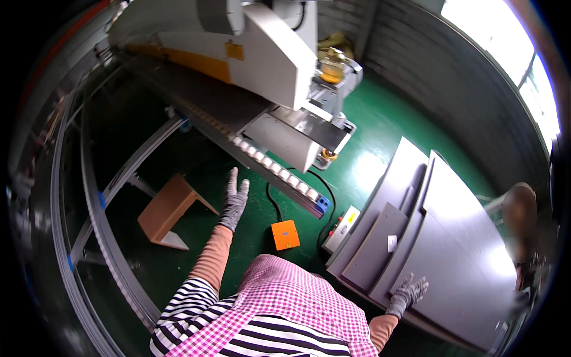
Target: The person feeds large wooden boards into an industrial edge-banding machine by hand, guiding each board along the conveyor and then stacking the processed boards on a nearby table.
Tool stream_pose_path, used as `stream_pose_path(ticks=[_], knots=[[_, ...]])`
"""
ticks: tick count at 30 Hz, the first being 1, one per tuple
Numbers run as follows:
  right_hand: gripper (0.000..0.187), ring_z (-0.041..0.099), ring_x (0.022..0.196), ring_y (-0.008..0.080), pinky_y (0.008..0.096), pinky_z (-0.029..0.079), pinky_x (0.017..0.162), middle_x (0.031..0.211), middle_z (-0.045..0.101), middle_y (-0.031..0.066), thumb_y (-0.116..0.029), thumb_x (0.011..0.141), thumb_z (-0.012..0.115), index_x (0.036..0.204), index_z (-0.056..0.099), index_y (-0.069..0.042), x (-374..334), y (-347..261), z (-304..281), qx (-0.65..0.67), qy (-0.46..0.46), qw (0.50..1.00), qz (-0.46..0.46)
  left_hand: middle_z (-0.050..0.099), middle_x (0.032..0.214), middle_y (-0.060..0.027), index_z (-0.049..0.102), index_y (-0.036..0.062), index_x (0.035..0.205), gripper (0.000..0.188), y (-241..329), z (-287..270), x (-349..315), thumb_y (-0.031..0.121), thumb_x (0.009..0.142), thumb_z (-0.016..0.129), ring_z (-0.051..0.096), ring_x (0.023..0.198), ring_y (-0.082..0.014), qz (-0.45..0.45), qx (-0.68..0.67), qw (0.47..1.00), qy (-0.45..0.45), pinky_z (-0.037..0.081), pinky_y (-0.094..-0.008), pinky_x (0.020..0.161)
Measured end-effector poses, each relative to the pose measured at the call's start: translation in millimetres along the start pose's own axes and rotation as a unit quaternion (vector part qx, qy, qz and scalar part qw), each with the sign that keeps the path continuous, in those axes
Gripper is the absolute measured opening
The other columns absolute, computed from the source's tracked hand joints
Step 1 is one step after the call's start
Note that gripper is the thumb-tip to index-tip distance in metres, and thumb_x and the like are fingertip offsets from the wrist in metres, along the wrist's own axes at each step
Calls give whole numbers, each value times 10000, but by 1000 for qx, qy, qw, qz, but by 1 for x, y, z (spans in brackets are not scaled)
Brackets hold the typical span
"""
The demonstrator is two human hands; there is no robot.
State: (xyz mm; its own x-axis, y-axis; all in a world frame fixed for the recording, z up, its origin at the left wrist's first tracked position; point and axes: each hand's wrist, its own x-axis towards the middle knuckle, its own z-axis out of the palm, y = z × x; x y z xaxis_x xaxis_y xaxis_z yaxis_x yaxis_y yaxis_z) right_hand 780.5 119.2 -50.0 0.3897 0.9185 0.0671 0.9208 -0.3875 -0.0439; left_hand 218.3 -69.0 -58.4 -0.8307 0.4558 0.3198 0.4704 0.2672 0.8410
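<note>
My left hand (234, 201), in a grey glove with pale fingertips, is stretched out over the floor with its fingers apart and nothing in it. It is nearest to the machine's side rail of white rollers (275, 168). My right hand (408, 294), gloved alike, lies with spread fingers on the near edge of a large grey panel (458, 250). Beside that panel, to its left, lie more grey panels, among them a smaller board (376, 245) with a white label.
A large white machine (276, 56) with a dark bed stands ahead. An orange box (286, 235) and a control box with red buttons (341, 229) sit near my front. At left are a brown angled board piece (169, 212) and metal roller rails (101, 238). A grey wall bounds the right.
</note>
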Motion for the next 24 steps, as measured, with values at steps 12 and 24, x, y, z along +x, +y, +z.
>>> stream_pose_path(ticks=[12, 24], knots=[[718, 166, 1385, 363, 506, 89, 1119, 1479, 205, 229, -546, 914, 368, 1425, 268, -51, -27, 2, -9, 25, -73, 997, -20, 379, 1421, -160, 365, 6, 1376, 533, -18, 39, 19, 189, 914, 558, 353, 1312, -252, -23, -87, 994, -68, 246, -335, 1100], [690, 137, 1396, 349, 484, 71, 1127, 1490, 197, 207, -521, 927, 347, 1435, 252, -64, -35, 6, -2, 8, -65, 996, -52, 405, 1394, -172, 372, 10, 1373, 551, -7, 66, 15, 207, 903, 582, 380, 1287, -255, -78, -86, 987, -111, 271, -341, 1082]])
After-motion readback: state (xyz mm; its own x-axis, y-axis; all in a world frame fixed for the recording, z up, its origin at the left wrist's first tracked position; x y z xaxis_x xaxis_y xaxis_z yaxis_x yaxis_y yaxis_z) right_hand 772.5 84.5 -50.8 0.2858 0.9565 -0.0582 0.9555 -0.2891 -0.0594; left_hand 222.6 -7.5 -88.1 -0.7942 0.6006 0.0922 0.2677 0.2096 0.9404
